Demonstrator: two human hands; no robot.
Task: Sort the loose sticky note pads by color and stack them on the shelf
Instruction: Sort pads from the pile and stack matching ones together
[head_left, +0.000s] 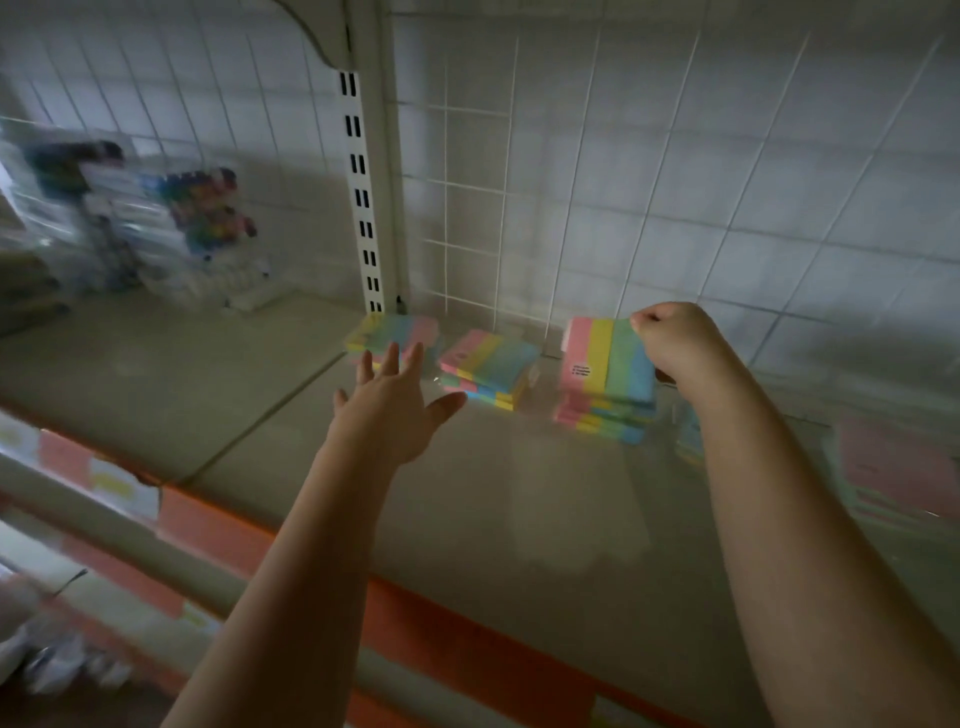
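My right hand grips a striped pad of pink, yellow, green and blue, tilted up on its edge above a stack of like pads at the back of the shelf. My left hand stretches forward with fingers spread and holds nothing. Just beyond its fingertips lies a striped pad by the upright post. A short stack of striped pads lies between the two hands.
A white wire grid backs the shelf, and a slotted post splits it. Packs of coloured pens stand at the far left. Pink pads in clear wrap lie at the right. An orange rail with price tags edges the front.
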